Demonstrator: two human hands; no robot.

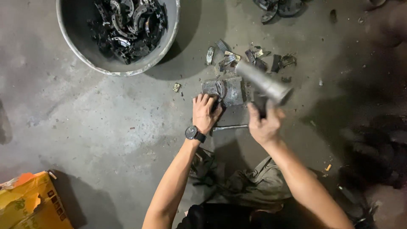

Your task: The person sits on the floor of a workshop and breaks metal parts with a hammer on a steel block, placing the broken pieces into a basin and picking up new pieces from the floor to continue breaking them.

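Pinning a curved part (217,91) on the block (232,91) at frame centre, the left hand (204,112) should keep fingers clear while the right hand (265,123) grips the raised hammer (263,82).

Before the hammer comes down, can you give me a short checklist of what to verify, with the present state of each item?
1. Right hand grips the hammer handle: ok.
2. Left hand holds the curved metal piece on the steel block: ok.
3. Left fingers clear of the strike spot: not ok, they lie right beside the piece.
4. Block flat on the concrete floor: ok, as far as seen.
5. Loose scraps near the block: not ok, many lie behind it.
6. Eye protection: cannot tell.
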